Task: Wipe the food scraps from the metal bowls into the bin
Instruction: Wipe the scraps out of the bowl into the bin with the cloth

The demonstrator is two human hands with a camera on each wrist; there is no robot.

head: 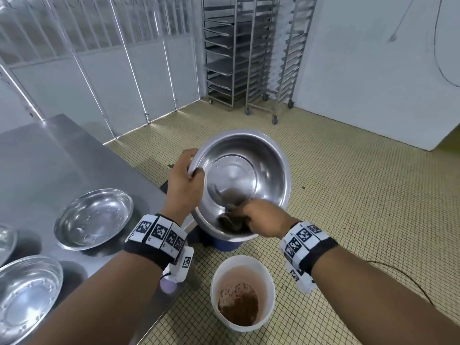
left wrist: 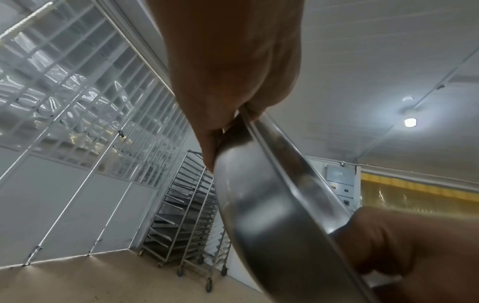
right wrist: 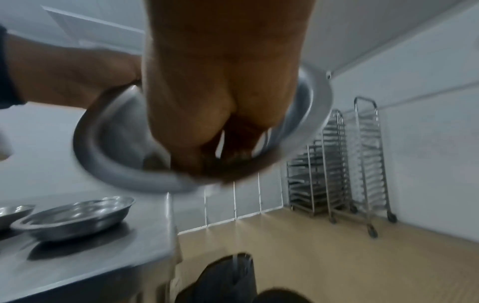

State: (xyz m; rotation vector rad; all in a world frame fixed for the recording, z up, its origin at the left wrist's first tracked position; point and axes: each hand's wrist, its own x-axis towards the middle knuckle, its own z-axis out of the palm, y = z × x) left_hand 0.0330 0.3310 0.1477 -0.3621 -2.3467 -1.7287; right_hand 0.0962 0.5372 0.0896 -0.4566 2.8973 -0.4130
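The left hand (head: 183, 180) holds a big metal bowl (head: 245, 168) up in the air, out past the corner of the steel table (head: 49, 158). The thumb (head: 198, 171) is curled over the rim and sits inside the bowl. The other fingers wrap round the outside, as the left wrist view shows, so the rim is pinched between them. The bowl is tipped toward the person, with its open side facing up and back.

The right hand (head: 261, 220) is inside the bowl at its low near edge. Its fingers are bent down and bunched close together, pressing on a clump of brown food scraps (head: 232, 224) against the bowl wall. The scraps lie right under the fingertips, just inside the rim. I cannot tell if the fingers also hold a cloth.

A white bucket (head: 219, 277) stands on the tiled floor (head: 348, 195) below, close to the person, with brown scraps in it. A dark bin (right wrist: 220, 280) sits under the bowl.

3 more metal bowls rest on the table, the nearest to the hands being a shallow bowl (head: 93, 217).
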